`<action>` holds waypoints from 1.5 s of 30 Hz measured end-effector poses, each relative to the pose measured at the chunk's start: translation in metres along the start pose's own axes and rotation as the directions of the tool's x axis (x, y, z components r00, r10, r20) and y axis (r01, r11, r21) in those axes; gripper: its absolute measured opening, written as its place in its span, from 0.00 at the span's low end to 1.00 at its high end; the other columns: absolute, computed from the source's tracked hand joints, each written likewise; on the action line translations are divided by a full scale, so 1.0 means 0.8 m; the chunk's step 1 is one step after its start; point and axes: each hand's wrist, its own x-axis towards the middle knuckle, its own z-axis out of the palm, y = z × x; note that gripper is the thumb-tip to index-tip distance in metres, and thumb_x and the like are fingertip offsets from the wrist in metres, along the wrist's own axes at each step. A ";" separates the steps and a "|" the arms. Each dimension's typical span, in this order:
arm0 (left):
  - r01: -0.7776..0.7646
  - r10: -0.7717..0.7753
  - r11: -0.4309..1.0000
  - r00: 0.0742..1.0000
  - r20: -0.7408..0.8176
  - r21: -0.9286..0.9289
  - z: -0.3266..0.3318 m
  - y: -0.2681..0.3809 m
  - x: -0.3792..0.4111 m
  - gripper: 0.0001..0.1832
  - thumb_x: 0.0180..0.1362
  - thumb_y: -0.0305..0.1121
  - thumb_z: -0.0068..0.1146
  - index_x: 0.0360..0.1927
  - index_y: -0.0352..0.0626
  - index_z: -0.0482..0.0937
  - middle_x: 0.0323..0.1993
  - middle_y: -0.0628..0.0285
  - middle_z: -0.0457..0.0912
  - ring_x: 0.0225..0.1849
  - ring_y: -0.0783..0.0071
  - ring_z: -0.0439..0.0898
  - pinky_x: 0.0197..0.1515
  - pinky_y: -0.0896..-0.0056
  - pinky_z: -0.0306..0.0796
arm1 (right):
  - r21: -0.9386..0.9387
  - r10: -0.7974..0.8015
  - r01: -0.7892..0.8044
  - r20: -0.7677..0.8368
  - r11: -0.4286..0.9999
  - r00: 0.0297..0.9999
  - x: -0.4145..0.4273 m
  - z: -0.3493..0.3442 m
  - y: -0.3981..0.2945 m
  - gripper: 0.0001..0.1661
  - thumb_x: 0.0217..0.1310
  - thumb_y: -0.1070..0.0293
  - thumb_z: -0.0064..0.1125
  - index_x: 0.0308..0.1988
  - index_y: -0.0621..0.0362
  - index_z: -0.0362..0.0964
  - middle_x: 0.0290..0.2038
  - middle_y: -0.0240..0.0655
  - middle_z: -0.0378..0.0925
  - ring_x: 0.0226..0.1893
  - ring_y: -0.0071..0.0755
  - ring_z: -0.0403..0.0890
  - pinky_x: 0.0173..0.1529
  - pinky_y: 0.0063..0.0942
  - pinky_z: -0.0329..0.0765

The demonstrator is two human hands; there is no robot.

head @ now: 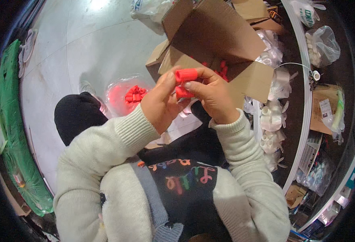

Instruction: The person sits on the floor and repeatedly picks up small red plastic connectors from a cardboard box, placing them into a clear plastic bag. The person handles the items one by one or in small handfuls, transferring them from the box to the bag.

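Note:
Both my hands meet in front of me around red ribbed plastic sleeves. One sleeve (pixel 186 74) lies across the top, its hollow end towards my left hand (pixel 162 101). My right hand (pixel 215 95) grips its other end with bent fingers and has the thumb at a second red piece (pixel 184 92) just below. Part of that lower piece is hidden by my fingers. Beyond my hands stands an open cardboard box (pixel 213 33) with several red pieces (pixel 223 70) inside. To the left, a clear plastic bag (pixel 112 90) on the floor holds a heap of red sleeves (pixel 135 94).
Bags of white tubular parts (pixel 273 115) line the shelf edge at right. A carton (pixel 324 109) and a bag of pale pieces (pixel 321 45) sit on the rack. A long green-wrapped bundle (pixel 17 136) lies at far left. My knee (pixel 77 116) is beside the red heap.

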 end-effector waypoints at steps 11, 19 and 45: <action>0.291 -0.268 0.948 0.949 0.166 -0.127 -0.034 0.019 -0.022 0.28 0.59 0.54 0.33 0.53 0.43 0.65 0.50 0.53 0.69 0.51 0.57 0.70 0.50 0.50 0.67 | 0.229 0.203 -0.192 -0.027 0.954 0.979 -0.023 0.007 0.010 0.09 0.58 0.65 0.49 0.38 0.57 0.65 0.34 0.33 0.74 0.32 0.25 0.77 0.30 0.23 0.80; 0.262 -0.256 0.963 0.962 0.095 -0.060 -0.036 0.014 -0.030 0.19 0.55 0.31 0.47 0.51 0.39 0.66 0.47 0.52 0.71 0.48 0.61 0.73 0.47 0.61 0.73 | 0.291 0.166 -0.158 -0.003 0.944 0.986 -0.038 0.003 0.016 0.09 0.60 0.64 0.46 0.39 0.55 0.65 0.37 0.34 0.74 0.37 0.27 0.77 0.33 0.26 0.79; 0.239 -0.212 0.939 0.969 0.130 -0.246 -0.053 0.023 -0.043 0.24 0.59 0.47 0.37 0.50 0.38 0.66 0.48 0.49 0.69 0.50 0.55 0.70 0.47 0.47 0.70 | -0.563 -0.415 0.422 0.148 0.710 0.898 -0.056 0.017 0.044 0.06 0.50 0.74 0.56 0.32 0.61 0.70 0.33 0.37 0.74 0.34 0.31 0.74 0.40 0.25 0.70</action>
